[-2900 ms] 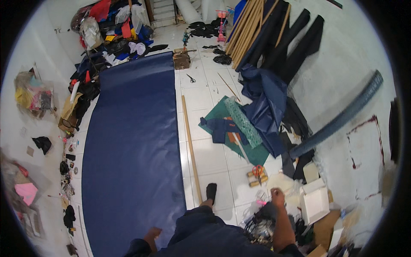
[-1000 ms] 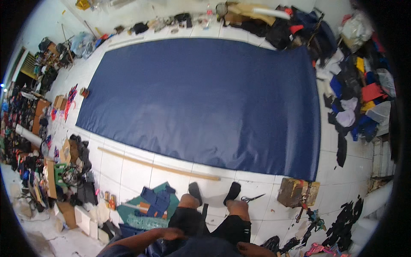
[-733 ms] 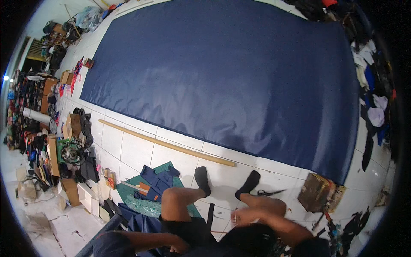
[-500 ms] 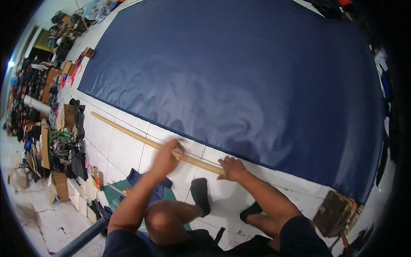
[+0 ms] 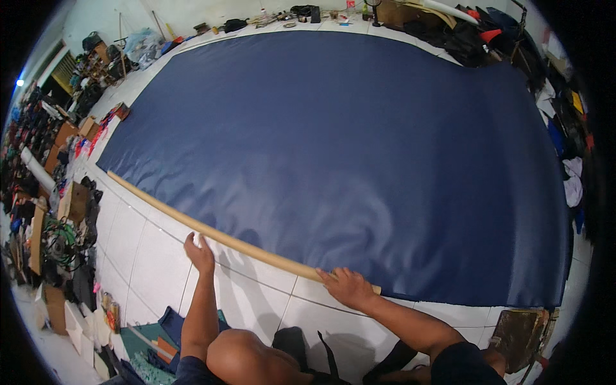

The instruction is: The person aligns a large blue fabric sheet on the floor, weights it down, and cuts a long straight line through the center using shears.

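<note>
A long tan cardboard tube (image 5: 250, 250) lies along the near edge of a large dark blue sheet (image 5: 321, 128), which has a slight sheen and is spread over white floor tiles. Over the tube's right part, my right hand (image 5: 350, 287) has its fingers curled and grips it. My left hand (image 5: 200, 253) is just on the near side of the tube, with its fingers apart and nothing held. Whether its fingertips touch the tube I cannot tell. Soft wrinkles show in the sheet beyond the tube.
Boxes, bags and cloth crowd the left side around a cardboard box (image 5: 74, 202). A dark worn box-like object (image 5: 518, 337) stands by the sheet's near right corner. Close to my left arm is a green mat (image 5: 144, 337) with blue cloth. Clutter lines the far wall.
The tube has moved away from me, from the bare tiles onto the sheet's near edge. My left hand has left the tube and moved left. My right hand has stayed on it.
</note>
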A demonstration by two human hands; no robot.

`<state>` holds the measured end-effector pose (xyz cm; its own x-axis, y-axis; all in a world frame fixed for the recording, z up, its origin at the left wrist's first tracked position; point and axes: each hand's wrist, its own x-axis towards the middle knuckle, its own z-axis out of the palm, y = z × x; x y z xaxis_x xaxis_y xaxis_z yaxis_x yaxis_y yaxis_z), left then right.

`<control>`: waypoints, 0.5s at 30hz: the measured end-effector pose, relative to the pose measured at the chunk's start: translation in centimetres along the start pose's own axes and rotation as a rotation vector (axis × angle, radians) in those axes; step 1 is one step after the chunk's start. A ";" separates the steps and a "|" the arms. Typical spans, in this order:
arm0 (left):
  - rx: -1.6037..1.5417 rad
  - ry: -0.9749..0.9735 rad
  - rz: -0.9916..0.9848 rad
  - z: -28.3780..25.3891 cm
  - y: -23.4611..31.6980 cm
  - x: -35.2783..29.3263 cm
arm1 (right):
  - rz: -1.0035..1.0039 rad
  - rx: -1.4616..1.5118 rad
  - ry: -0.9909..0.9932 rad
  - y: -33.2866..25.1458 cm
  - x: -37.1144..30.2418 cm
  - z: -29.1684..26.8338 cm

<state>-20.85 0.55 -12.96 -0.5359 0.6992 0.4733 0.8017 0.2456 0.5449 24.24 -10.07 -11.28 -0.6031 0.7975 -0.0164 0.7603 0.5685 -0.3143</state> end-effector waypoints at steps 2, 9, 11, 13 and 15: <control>0.073 -0.220 0.089 2.6 2.8 0.2 | 0.117 -0.011 -0.112 1.2 2.7 -2.9; 0.429 -0.633 0.121 9.3 4.1 -2.2 | 0.293 -0.149 0.195 7.4 9.5 0.0; 0.415 -0.564 0.152 9.0 3.5 -2.9 | 0.400 -0.138 0.183 7.6 12.0 0.4; 0.387 -0.562 0.138 8.8 4.4 -2.9 | 0.459 -0.135 0.218 8.5 14.0 0.1; 0.381 -0.559 0.141 8.7 4.7 -2.6 | 0.532 -0.110 0.246 9.3 16.1 -0.4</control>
<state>-13.35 5.71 -17.64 -0.2846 0.9579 0.0378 0.9458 0.2742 0.1743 21.72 8.20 -14.07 -0.0692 0.9944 0.0798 0.9712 0.0854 -0.2224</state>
